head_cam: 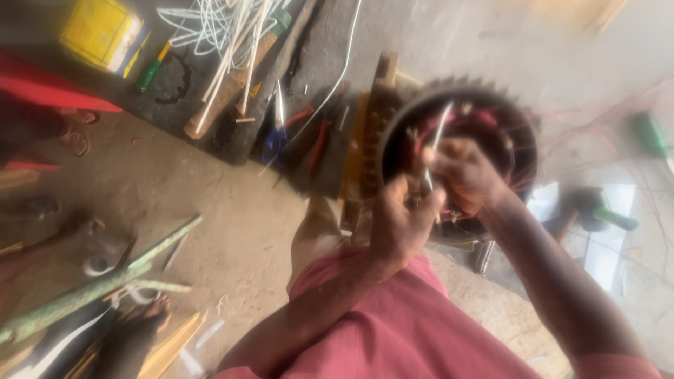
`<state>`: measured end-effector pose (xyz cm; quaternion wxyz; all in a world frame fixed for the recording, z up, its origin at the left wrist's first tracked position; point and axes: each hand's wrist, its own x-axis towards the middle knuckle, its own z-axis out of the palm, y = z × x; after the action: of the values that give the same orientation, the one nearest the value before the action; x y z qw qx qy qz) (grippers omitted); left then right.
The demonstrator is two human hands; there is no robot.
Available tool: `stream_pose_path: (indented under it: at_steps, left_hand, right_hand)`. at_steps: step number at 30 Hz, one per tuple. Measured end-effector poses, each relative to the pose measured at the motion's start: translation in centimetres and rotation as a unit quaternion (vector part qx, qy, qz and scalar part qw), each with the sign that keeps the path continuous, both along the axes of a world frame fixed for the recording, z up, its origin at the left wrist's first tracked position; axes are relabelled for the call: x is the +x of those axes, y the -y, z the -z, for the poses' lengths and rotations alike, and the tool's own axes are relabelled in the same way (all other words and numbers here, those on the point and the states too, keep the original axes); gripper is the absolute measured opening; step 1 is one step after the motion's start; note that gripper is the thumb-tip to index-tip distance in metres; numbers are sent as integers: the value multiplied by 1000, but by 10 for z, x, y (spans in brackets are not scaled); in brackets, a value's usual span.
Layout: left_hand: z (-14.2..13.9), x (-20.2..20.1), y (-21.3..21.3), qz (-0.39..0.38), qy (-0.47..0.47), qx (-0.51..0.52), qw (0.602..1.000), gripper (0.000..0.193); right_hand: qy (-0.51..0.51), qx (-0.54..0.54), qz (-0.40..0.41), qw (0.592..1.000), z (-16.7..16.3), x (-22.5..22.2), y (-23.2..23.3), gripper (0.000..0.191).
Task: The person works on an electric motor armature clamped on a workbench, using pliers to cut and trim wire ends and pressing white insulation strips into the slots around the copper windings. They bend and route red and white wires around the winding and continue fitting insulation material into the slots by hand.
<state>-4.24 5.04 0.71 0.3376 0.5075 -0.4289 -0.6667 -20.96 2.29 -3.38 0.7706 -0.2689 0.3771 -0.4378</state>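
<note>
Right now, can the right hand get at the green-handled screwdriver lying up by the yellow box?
Probably not. The right hand is busy at the round toothed metal ring, and the green-handled screwdriver lies far off across the floor by the yellow box.

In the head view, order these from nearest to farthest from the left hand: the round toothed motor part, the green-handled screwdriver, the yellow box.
1. Round toothed motor part: just above the left hand, touching its fingers.
2. Green-handled screwdriver: far upper left, on the dark board.
3. Yellow box: top left corner, beyond the screwdriver.

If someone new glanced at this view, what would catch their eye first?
Probably the dark toothed motor ring right of centre, where the left hand and right hand pinch a thin white strip. Next, the white wire bundle and yellow box top left.
</note>
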Motion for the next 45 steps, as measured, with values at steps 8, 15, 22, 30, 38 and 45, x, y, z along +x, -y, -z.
stream_pose_path:
  at_steps: [8,15,22,30,38,45]
  left_hand:
    - [3,43,41,109,47,-19,993,28]
    - [-8,57,106,266,50,3,963,34]
    - [5,51,144,434,1,-66,899,14]
    - [19,39,121,316,-79,-118,938,16]
    - [19,55,160,506,-133,24,852,16]
    - [7,39,148,508,-94,51,855,14]
  right_hand:
    - [-551,-172,-51,815,-46,7,-1,22]
    - [-613,-224,107,750,-87,34,-67,16]
    - [-658,-160,171,715,-77,91,-75,22]
    - [-724,-68,237,644,-62,121,-69,12]
    - [-763,-35,371,528,-33,157,-87,14]
    - [-796,-63,387,461,-14,152,-98,9]
